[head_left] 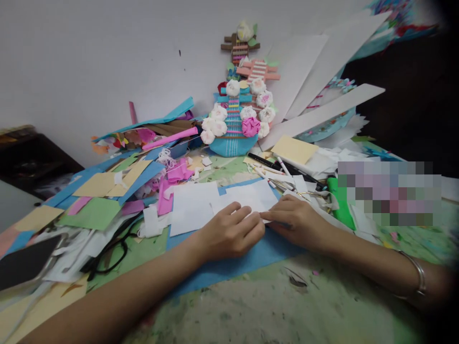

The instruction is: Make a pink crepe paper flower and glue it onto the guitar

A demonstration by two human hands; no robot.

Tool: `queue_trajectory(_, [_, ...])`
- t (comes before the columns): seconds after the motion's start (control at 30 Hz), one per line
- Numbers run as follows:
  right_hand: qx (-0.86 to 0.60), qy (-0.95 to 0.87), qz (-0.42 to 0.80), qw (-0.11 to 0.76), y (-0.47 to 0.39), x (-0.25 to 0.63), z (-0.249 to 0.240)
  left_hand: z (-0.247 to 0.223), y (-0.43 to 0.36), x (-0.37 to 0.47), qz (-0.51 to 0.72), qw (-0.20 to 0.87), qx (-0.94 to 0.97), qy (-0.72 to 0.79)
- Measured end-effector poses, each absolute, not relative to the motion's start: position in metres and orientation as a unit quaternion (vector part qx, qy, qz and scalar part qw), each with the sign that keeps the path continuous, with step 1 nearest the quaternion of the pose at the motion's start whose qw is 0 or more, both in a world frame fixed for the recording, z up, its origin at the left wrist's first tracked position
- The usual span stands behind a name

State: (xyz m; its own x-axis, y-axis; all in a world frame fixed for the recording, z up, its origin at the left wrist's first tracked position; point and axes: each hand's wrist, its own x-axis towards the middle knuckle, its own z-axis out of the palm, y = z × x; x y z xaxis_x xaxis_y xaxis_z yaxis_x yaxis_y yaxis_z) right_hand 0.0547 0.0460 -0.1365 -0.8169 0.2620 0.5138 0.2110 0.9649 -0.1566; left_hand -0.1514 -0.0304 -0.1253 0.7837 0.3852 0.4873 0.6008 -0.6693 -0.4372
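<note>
White paper pieces (193,203) lie on a blue sheet (229,260) in front of me. My left hand (233,231) rests over the paper with its fingers curled, and what lies under the fingertips is hidden. Close beside it, my right hand (301,220) has its fingers pressed together at the edge of a white paper (247,195). The fingertips of both hands nearly meet on this paper. A silver bangle (420,274) circles the right forearm.
A blue paper guitar-like craft (234,143) with paper flowers leans against the wall. Paper scraps (89,213), glasses (111,253) and a phone (30,263) lie left. Pens (263,161), scissors (304,193) and a green object (339,203) lie right.
</note>
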Motion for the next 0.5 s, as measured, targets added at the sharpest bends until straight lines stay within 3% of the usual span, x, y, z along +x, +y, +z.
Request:
queue_trajectory(0.3, [-0.176,-0.934,-0.097,0.294,0.051,0.064,-0.116,-0.130,-0.036,-0.150,-0.175,0.274,-0.852,-0.411])
queue_trajectory(0.5, [-0.226,-0.959,-0.066,0.160,0.052,0.065,-0.117,-0.134,-0.035,-0.161,-0.164,0.243,-0.865,-0.407])
